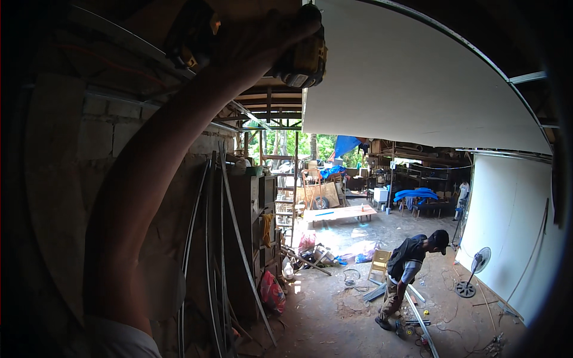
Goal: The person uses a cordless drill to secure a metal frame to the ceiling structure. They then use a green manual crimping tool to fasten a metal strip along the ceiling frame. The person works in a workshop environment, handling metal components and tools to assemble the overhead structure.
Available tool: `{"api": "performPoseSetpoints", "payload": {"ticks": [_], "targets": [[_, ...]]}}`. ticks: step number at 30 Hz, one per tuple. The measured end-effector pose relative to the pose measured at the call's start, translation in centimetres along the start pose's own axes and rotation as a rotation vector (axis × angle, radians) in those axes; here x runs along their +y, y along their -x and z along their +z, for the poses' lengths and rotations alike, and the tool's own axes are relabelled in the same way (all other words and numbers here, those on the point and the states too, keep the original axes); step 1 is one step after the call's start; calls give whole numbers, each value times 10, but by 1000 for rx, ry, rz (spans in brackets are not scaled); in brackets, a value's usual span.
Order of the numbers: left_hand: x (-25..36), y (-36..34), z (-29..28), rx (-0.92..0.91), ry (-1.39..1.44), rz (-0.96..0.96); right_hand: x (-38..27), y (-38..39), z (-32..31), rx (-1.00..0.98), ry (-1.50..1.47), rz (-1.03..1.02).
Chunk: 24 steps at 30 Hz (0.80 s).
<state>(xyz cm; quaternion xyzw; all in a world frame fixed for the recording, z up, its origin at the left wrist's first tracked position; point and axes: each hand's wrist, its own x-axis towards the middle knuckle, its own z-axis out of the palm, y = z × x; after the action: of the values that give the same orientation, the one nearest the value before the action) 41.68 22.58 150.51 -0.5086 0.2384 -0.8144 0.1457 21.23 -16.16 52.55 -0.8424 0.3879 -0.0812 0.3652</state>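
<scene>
My left arm rises from the lower left to the dim upper edge, where my left hand is closed on a black and yellow cordless power tool, fingers over its upper part. A second black and yellow tool is just left of the hand; what holds or supports it is unclear. The tools are close to a large white ceiling board with metal framing. I cannot make out my right hand.
A co-worker bends over long metal channels. Metal strips lean by a block wall and dark cabinet. A standing fan, yellow chair, white panel, red bag and plank table stand below.
</scene>
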Motion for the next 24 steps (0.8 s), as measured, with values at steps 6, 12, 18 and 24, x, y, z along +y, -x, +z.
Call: {"api": "performPoseSetpoints", "payload": {"ticks": [6, 12, 18, 24], "targets": [[-25, 4, 4, 3, -372, 246, 5, 0, 2, -17, 20, 7], [-31, 6, -19, -261, -473, 304, 5, 2, 6, -39, 53, 12], [-58, 82, -38, 141, -7, 388, -1, 10, 6, -98, 129, -4], [1, 289, -163, -582, 255, 92, -12, -11, 7, -378, 411, -210]]}}
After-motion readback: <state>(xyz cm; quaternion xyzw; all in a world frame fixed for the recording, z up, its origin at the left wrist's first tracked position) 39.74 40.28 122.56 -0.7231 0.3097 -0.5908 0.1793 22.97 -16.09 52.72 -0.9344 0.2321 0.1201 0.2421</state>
